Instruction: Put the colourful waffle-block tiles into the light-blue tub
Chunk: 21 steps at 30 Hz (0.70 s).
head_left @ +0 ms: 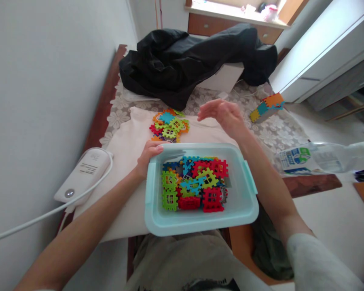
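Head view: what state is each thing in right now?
Container: open, lidless, partly filled with tiles.
Loose tiles: piled on cloth.
Assembled block: joined, lying on table.
Bottle: lying on its side.
Left hand: gripping container rim.
Right hand: open, empty, raised.

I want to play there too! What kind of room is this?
Probably a room at home, maybe a bedroom or playroom. A box of toy building tiles sits on a lace-covered table, a black jacket lies dumped behind, and a white cupboard stands nearby.

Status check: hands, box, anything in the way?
Left hand grips box rim. Right hand open, empty, above cloth. Blocks in box; block pile beyond.
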Tool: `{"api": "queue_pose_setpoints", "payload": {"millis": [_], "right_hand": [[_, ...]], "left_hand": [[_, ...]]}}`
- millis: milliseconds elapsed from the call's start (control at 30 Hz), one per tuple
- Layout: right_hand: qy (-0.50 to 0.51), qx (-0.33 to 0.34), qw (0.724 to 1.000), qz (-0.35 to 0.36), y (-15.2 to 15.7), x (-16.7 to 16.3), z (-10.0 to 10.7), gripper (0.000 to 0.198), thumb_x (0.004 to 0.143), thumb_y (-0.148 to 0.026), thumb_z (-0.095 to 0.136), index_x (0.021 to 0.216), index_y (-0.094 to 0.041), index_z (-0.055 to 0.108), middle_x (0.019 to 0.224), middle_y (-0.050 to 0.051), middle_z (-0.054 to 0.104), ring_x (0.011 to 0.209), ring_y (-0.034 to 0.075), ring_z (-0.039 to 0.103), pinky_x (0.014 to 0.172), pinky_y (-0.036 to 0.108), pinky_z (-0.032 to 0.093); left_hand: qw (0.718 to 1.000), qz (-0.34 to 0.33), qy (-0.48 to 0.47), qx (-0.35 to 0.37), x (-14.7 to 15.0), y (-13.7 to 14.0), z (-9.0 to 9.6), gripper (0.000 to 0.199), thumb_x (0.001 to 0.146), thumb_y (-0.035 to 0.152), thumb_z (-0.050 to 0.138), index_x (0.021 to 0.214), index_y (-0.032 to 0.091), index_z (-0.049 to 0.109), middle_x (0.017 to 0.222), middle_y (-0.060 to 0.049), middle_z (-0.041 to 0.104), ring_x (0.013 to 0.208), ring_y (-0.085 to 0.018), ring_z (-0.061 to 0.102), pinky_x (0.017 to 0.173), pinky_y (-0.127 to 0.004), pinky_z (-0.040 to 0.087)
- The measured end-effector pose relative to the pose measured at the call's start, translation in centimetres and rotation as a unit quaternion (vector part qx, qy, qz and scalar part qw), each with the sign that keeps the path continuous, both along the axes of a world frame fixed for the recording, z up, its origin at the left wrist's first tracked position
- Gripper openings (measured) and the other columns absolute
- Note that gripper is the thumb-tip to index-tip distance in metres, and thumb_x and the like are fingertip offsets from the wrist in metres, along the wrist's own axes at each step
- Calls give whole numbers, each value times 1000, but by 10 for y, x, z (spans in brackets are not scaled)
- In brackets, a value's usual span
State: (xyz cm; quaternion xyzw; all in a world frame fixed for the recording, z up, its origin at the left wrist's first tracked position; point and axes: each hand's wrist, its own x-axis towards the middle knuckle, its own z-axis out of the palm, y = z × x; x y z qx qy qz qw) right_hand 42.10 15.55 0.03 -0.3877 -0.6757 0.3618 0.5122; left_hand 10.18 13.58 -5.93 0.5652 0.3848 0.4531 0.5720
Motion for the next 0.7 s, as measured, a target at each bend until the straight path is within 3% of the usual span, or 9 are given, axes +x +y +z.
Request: {"api": "queue_pose_setpoints", "payload": {"millis": [67, 100, 167, 233, 300, 433, 600, 700], "right_hand": [[-126, 34, 990, -44, 16, -7, -28, 68, 107, -86, 59, 122, -25, 84, 109, 11, 81, 105, 28, 77, 111, 52, 64], [-185, 58, 980, -37, 19, -12, -40, 66, 109, -82, 59, 132, -25, 83, 123, 14, 81, 118, 31, 76, 118, 55, 60], [-292, 85, 953, -7, 18, -23, -57, 66, 112, -72, 59, 158, -26, 70, 162, 17, 67, 153, 35, 59, 134, 59, 47], [-360, 92, 928, 29, 12, -32, -66, 65, 114, -62, 58, 170, -30, 59, 180, 13, 52, 171, 35, 39, 143, 62, 33], [-389, 88, 916, 50, 7, -38, -72, 57, 115, -55, 57, 167, -34, 61, 178, 9, 56, 172, 34, 36, 145, 64, 27], [-396, 85, 913, 50, 10, -37, -83, 47, 115, -50, 54, 154, -30, 71, 164, 14, 66, 159, 34, 50, 139, 59, 36], [-394, 133, 909, 28, 18, -32, -100, 58, 118, -45, 51, 172, -25, 56, 181, 16, 51, 169, 35, 41, 141, 62, 32], [-413, 116, 902, 41, 20, -31, -105, 57, 118, -46, 54, 171, -26, 59, 173, 16, 60, 160, 37, 51, 138, 61, 36]], "left_hand": [[1000, 21, 1, -8, 0, -2, 3, 22, 88, 41, 75, 82, 21, 82, 102, -10, 84, 111, -35, 80, 95, -45, 71], [1000, 27, 0, -13, 0, -3, 4, 22, 87, 41, 76, 81, 21, 82, 102, -9, 84, 111, -34, 79, 95, -43, 70], [999, 34, -5, -24, 0, -5, 5, 21, 87, 41, 76, 80, 21, 80, 102, -8, 84, 109, -32, 79, 95, -40, 68], [999, 34, -8, -27, 1, -6, 5, 21, 87, 40, 76, 78, 22, 79, 100, -8, 84, 108, -31, 79, 96, -40, 68], [999, 33, -7, -26, 1, -5, 6, 20, 87, 40, 76, 77, 22, 78, 99, -7, 83, 111, -32, 79, 96, -41, 69], [999, 35, 0, -23, 1, -5, 5, 21, 87, 40, 76, 76, 22, 76, 100, -8, 82, 114, -33, 78, 97, -42, 70], [998, 45, 10, -31, 0, -2, 2, 23, 84, 44, 78, 73, 24, 72, 104, -7, 83, 113, -31, 77, 99, -40, 69], [998, 41, 6, -57, 0, 0, 2, 25, 79, 46, 79, 71, 23, 73, 105, -9, 83, 111, -30, 78, 91, -35, 69]]}}
